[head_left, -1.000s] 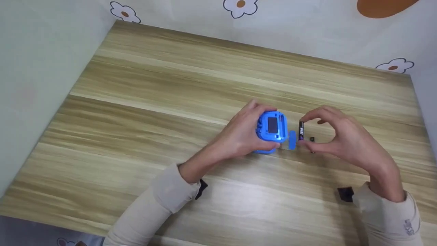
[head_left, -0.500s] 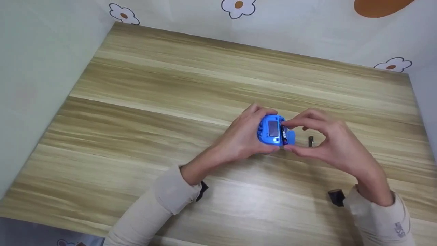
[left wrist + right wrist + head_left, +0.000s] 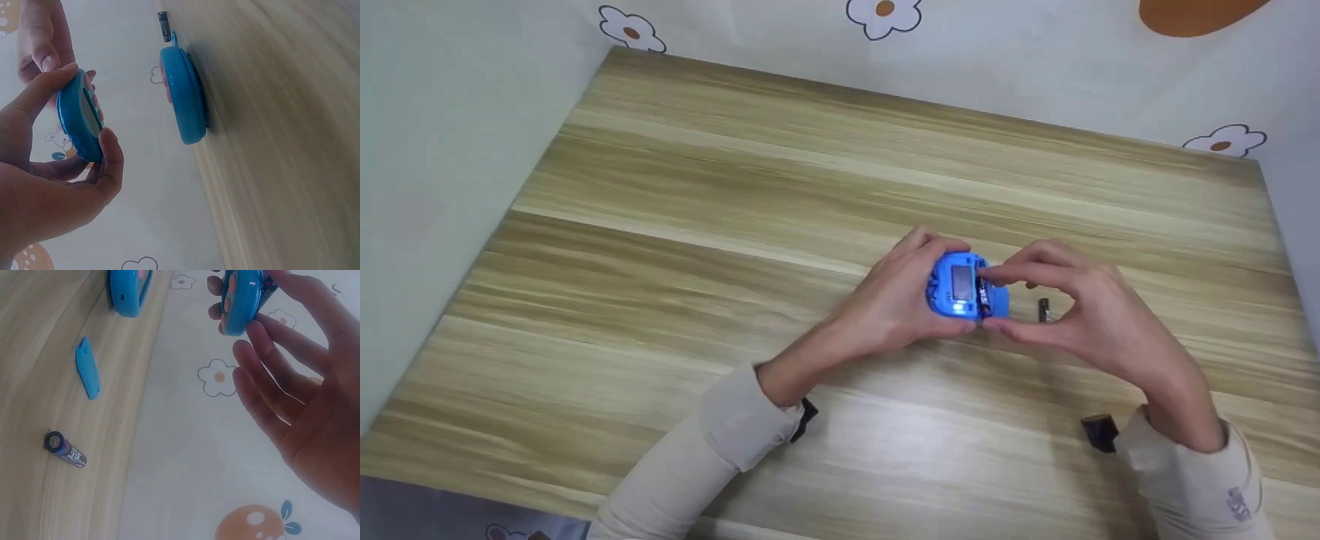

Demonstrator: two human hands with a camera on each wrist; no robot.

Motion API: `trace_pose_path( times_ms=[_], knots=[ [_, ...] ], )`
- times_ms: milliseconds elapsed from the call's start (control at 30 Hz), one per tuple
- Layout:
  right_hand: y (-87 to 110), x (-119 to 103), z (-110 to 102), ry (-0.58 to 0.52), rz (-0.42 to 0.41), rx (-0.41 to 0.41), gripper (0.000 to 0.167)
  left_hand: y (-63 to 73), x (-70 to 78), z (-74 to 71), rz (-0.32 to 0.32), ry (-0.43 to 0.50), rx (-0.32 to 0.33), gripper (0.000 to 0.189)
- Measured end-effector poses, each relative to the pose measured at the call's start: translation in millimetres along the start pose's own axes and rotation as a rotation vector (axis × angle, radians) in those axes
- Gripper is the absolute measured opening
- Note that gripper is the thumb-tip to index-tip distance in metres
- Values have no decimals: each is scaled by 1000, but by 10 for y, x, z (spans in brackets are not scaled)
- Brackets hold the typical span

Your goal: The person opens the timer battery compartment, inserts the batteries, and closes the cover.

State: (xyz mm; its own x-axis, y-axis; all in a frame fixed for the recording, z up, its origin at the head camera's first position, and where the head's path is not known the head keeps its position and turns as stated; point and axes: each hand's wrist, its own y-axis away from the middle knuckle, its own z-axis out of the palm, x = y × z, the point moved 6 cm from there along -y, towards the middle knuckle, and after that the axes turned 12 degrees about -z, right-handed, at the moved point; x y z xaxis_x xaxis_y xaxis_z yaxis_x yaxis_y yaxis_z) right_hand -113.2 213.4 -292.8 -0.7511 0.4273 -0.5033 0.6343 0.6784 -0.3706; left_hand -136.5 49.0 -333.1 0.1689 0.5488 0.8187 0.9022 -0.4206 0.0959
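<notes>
In the head view my left hand (image 3: pixel 885 304) grips a rounded blue handheld device (image 3: pixel 949 289) by its edges, above the table. A small dark panel is set in the face turned up. Along the right side of that face lies a slot with a dark AAA-size battery (image 3: pixel 982 298) at it. My right hand (image 3: pixel 1099 319) pinches this battery between thumb and index finger at its two ends; whether it is fully seated cannot be told. In the right wrist view the other fingers (image 3: pixel 270 382) are spread beside the device.
On the table (image 3: pixel 697 187) are a second blue device (image 3: pixel 183 93), a thin blue cover (image 3: pixel 87 368) and another battery (image 3: pixel 66 450). The cover lies between the second device and that battery. A flower-patterned white sheet (image 3: pixel 997 60) borders the table.
My right hand has moved left, bringing the battery from beside the device to its slot. Over the last half second both hands stay nearly still, the battery shifting slightly in the slot.
</notes>
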Motion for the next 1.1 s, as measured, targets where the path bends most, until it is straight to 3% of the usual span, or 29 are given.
trace_pose_path(
  times_ms=[267, 500, 767, 1100],
  knots=[
    [24, 49, 2, -1, 34, 6, 42, 17, 17, 6, 2, 0, -17, 79],
    [30, 92, -82, -41, 96, 29, 55, 14, 26, -9, -2, -3, -11, 80],
    [59, 189, -47, -136, 139, -5, 56, 23, 60, -13, 42, -21, -3, 83],
    [11, 71, -59, -113, 95, 15, 51, 26, 81, -46, 123, -5, 25, 79]
  ],
)
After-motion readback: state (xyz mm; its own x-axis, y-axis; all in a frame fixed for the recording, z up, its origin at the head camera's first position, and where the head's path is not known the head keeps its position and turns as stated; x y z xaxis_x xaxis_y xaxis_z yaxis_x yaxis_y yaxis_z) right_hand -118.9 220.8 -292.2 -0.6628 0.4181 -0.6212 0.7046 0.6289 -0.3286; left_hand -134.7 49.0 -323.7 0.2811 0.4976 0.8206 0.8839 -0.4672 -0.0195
